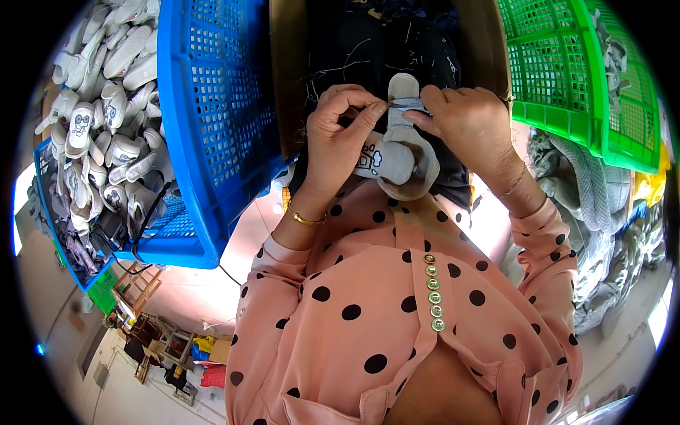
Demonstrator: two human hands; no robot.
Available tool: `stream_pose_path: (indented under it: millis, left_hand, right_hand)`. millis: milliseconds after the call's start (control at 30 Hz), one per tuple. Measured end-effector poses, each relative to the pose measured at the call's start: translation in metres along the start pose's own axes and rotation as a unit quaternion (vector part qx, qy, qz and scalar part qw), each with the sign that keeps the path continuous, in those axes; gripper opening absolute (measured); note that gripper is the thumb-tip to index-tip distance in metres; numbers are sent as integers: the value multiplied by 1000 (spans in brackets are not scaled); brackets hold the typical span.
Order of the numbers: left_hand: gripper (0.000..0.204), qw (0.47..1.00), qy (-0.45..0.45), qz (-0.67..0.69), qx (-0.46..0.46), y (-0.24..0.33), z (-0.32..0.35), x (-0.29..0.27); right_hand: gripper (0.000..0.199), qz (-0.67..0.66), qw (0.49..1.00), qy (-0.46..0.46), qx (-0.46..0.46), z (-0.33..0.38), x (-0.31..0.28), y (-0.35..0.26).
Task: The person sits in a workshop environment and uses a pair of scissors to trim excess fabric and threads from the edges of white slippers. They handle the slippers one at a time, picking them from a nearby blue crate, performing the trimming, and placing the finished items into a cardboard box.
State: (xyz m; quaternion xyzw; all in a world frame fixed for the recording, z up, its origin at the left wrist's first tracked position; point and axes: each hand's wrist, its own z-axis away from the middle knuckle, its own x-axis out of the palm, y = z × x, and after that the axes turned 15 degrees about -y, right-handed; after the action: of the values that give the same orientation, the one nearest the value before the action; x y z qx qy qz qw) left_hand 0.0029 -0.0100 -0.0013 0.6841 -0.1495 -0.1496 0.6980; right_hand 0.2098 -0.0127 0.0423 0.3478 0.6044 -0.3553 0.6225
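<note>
The gray shoe [404, 133] runs front to back — right hand [466, 126] pinches its right side; left hand [338, 134] has fingers pinched at its left edge — holding what, I can't tell.

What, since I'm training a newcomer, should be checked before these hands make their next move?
1. Right hand on the pale footwear: ok, thumb and fingers pinch it.
2. Left hand close by: ok, fingertips beside the grey band.
3. Left pinch holding something: cannot tell.
4. Printed picture fully visible: not ok, left hand partly covers it.
5. Dark cloth thread-free: not ok, pale threads lie on it.
</note>
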Motion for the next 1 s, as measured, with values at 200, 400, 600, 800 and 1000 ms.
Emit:
stream_pose_path:
  millis: [200,400,600,800,1000]
  left_hand:
    - [6,987,-3,-152,57,13,-1,-6]
    - [48,862,86,-492,80,11,-6,-31]
    - [30,978,-155,59,-125,25,2,3]
    - [13,978,-63,149,-129,44,-7,-2]
    - [22,981,-17,142,-130,77,0,-4]
  right_hand:
    - [39,-72,996,-34,27,-3,6,3]
    - [33,-629,771,-17,96,4,18,9]
    - [25,-666,734,-52,120,6,17,-5]
    - [32,-472,872,98,87,15,-6,1]
    - [45,-197,974,93,65,19,-44,-2]
